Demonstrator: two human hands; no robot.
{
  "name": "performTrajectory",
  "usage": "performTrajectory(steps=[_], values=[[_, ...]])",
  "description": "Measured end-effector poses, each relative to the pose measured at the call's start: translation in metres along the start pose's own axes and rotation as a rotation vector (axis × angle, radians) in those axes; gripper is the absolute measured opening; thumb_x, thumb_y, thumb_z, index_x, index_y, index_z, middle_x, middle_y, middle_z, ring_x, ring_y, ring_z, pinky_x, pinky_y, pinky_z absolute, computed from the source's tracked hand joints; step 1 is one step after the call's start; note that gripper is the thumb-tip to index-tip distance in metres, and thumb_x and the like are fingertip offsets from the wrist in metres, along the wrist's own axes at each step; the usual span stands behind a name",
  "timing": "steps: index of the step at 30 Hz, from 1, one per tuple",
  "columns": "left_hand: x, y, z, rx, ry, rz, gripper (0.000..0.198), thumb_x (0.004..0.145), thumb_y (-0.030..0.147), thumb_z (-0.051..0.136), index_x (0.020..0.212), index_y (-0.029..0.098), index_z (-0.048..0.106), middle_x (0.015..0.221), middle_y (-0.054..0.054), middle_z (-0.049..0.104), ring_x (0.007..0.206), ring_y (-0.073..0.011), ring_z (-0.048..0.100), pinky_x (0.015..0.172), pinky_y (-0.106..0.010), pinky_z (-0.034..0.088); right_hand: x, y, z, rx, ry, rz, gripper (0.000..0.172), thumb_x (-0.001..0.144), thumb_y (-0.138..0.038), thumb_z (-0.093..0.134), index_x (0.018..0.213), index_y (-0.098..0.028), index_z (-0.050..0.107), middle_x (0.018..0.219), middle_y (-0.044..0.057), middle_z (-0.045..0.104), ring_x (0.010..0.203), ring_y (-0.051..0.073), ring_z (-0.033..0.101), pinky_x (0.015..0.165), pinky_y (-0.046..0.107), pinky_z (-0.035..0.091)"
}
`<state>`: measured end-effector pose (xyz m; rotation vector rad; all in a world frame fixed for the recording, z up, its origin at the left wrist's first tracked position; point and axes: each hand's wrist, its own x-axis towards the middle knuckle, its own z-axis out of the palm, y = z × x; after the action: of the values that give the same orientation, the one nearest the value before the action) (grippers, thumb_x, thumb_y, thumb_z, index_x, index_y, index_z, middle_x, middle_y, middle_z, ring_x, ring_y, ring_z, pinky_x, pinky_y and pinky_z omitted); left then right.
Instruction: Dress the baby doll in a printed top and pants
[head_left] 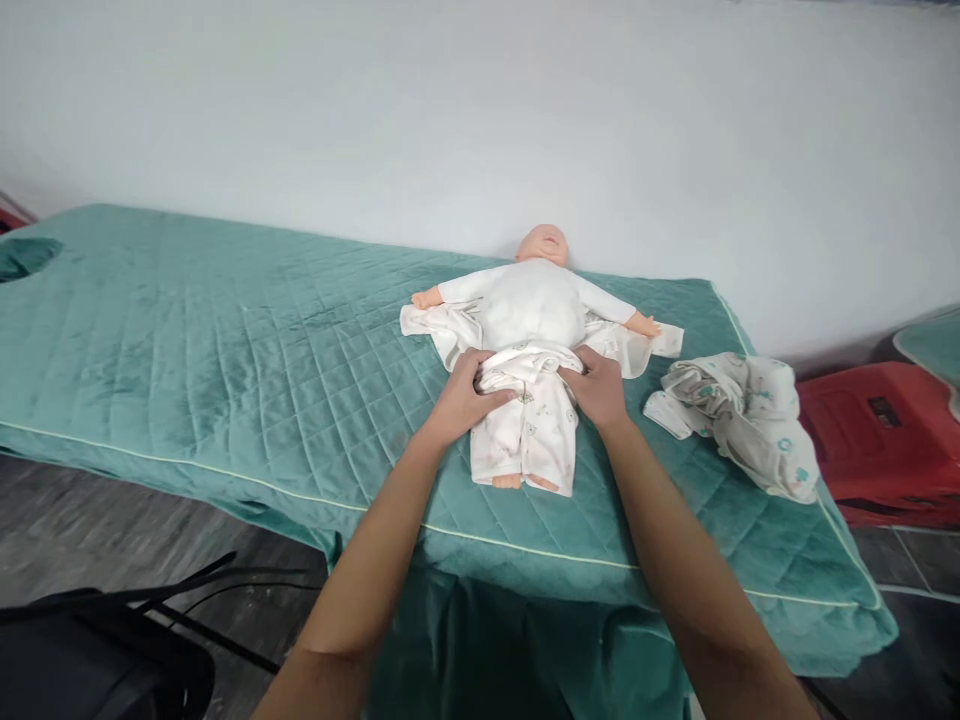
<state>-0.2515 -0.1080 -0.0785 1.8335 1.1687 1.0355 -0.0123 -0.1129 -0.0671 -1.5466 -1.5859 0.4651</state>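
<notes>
A baby doll [534, 300] with a white cloth body lies on its back, head toward the wall and arms spread. White printed baby pants [551, 430] cover its legs, with only the feet showing at the hems. My left hand [466, 398] grips the waistband on one side, thumb over the front. At the other side my right hand [598, 385] holds the same waistband, its fingertips partly hidden in the cloth. A light baby top [450, 328] is spread open underneath the doll's back and arms.
A green quilted cover [262, 370] lies over the long bed, against a pale wall [375, 120]. A crumpled printed baby garment [757, 410] sits at the right. Beyond the bed's right edge stands a red plastic chair [877, 430]. A black object [112, 650] is at lower left.
</notes>
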Motion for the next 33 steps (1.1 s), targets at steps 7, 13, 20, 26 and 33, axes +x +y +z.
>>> performTrajectory(steps=[7, 13, 20, 26, 33], values=[[0.004, -0.005, 0.001, 0.026, 0.066, 0.121, 0.036, 0.073, 0.025, 0.074, 0.105, 0.022, 0.058, 0.112, -0.006, 0.055, 0.108, -0.0219, 0.055, 0.100, -0.036, 0.044, -0.047, -0.026, 0.005, -0.147, -0.098, -0.096, 0.037, 0.082, -0.050, 0.063, 0.061, -0.024, 0.047, 0.055, 0.000, 0.053, 0.056, 0.018, 0.050, 0.057, 0.030, 0.031], [0.003, -0.004, 0.000, 0.037, 0.060, 0.185, 0.015, 0.081, 0.026, 0.067, 0.092, 0.020, 0.059, 0.099, -0.004, 0.054, 0.098, -0.0201, 0.055, 0.092, -0.033, 0.043, -0.044, -0.018, 0.012, -0.102, -0.059, -0.028, 0.042, 0.083, -0.056, 0.062, 0.063, -0.025, 0.044, 0.056, -0.002, 0.051, 0.057, 0.017, 0.048, 0.057, 0.030, 0.032], [-0.039, 0.008, 0.001, 0.050, 0.001, 0.139, 0.025, 0.095, 0.038, 0.053, 0.076, 0.021, 0.052, 0.088, -0.004, 0.055, 0.089, -0.0203, 0.054, 0.086, -0.035, 0.045, -0.022, -0.009, 0.012, -0.126, -0.047, -0.050, 0.025, 0.081, -0.048, 0.066, 0.073, -0.024, 0.061, 0.066, 0.000, 0.064, 0.067, 0.021, 0.059, 0.064, 0.031, 0.035], [-0.054, 0.009, 0.003, 0.062, 0.016, 0.108, 0.028, 0.085, 0.046, 0.070, 0.093, 0.021, 0.059, 0.100, -0.005, 0.058, 0.102, -0.0227, 0.054, 0.094, -0.036, 0.044, -0.043, -0.018, 0.007, -0.060, -0.085, -0.061, 0.021, 0.084, -0.043, 0.063, 0.080, -0.023, 0.064, 0.078, 0.002, 0.070, 0.074, 0.021, 0.062, 0.069, 0.031, 0.039], [-0.043, 0.011, 0.006, 0.056, 0.064, 0.100, 0.011, 0.088, 0.030, 0.063, 0.092, 0.020, 0.059, 0.099, -0.003, 0.057, 0.099, -0.0193, 0.055, 0.095, -0.033, 0.044, -0.095, -0.034, -0.003, -0.143, -0.214, -0.037, 0.036, 0.086, -0.052, 0.065, 0.072, -0.022, 0.050, 0.070, 0.000, 0.060, 0.070, 0.019, 0.055, 0.065, 0.030, 0.036]])
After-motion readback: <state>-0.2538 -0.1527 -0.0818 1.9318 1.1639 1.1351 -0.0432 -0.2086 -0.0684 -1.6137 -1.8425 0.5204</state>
